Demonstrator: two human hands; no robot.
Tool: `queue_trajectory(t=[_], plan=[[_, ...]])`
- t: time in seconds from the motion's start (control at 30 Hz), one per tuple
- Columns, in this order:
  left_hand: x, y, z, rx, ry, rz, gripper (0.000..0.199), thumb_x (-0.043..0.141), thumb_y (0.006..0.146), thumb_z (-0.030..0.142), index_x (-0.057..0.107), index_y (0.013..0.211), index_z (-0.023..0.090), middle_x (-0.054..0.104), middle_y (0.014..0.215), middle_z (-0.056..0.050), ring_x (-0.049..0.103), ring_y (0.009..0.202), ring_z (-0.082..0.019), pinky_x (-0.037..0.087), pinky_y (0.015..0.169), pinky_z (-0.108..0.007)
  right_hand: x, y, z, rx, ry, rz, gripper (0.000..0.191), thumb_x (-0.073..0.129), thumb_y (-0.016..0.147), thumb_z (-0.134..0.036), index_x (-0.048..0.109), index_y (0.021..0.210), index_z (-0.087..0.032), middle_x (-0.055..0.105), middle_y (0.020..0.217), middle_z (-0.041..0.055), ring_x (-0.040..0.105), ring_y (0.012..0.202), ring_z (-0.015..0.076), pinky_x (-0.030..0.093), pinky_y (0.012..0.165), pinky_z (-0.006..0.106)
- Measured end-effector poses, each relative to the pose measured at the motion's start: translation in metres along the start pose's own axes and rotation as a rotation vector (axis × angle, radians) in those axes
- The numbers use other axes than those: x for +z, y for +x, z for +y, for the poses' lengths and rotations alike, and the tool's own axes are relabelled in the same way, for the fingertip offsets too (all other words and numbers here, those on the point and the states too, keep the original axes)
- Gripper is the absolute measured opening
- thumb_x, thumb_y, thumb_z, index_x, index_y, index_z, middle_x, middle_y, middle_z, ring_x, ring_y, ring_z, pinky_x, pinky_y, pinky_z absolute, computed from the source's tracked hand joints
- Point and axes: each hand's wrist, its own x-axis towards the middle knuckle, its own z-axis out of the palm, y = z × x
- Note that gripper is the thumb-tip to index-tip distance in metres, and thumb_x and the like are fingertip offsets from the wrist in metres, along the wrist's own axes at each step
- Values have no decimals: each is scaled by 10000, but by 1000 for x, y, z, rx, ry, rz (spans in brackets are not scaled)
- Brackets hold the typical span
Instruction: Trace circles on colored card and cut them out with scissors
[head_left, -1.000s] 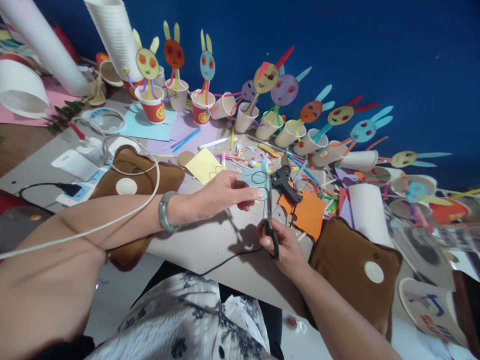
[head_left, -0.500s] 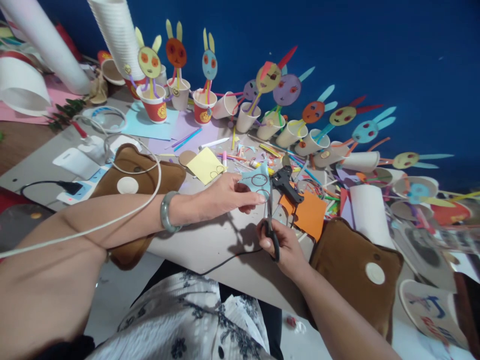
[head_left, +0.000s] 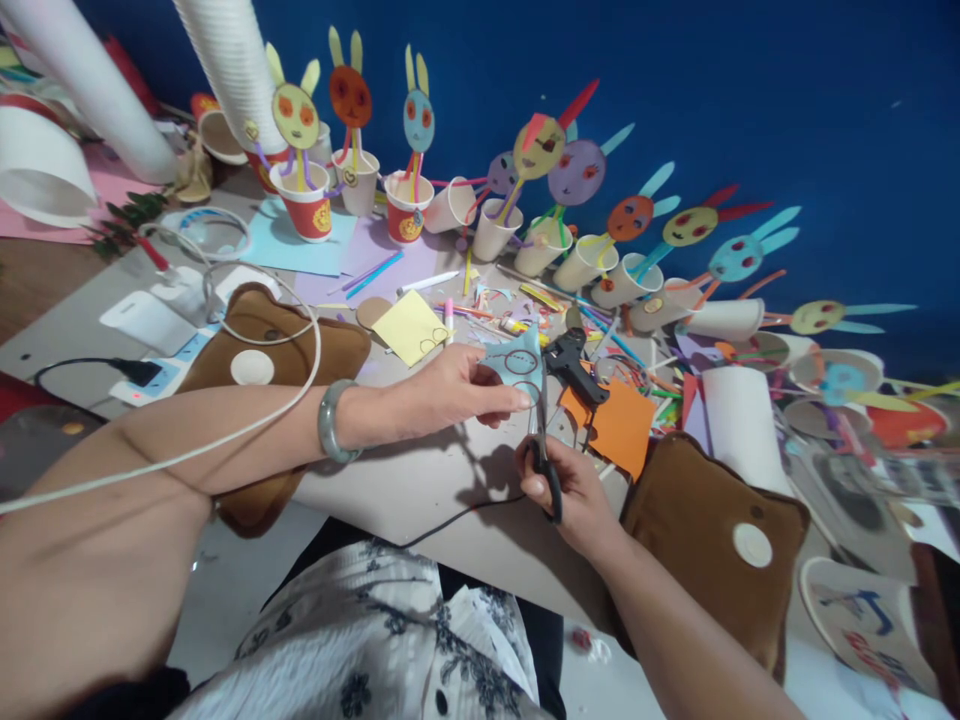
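Note:
Between thumb and fingers, my left hand (head_left: 457,388) pinches a piece of light blue paper (head_left: 504,360) with round outlines drawn on it. A greenish bangle (head_left: 330,424) circles that wrist. My right hand (head_left: 574,492) grips black-handled scissors (head_left: 550,482), thumb and fingers in the loops. The blades point up and meet the right edge of the paper, beside the drawn circles. Just beyond the paper lies a black glue gun (head_left: 576,368). Orange paper (head_left: 624,425) rests to the right of the blades.
Rabbit-faced paper figures stand in paper cups (head_left: 545,247) along the blue wall. Yellow paper (head_left: 410,328) and scattered scraps lie behind my hands. Brown cushion-like pads (head_left: 709,540) sit on both sides. A white cable (head_left: 247,430) crosses my left forearm, near a power strip (head_left: 161,376).
My hands, the paper and the scissors stay in nearly the same place. The view has shifted very slightly.

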Motion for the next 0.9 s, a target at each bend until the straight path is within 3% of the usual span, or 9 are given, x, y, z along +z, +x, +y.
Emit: queue_trajectory(t=[0.9], plan=[[-2,2,-5,32,10,-6,232,673,839,346,618,736,145,625,635,-2,564,600,-93,425,570,-219,-2,0,1,8,-3,4,663,697,702,-834,474,626,-215,450,574,-41,363,539,110,295,514,265]])
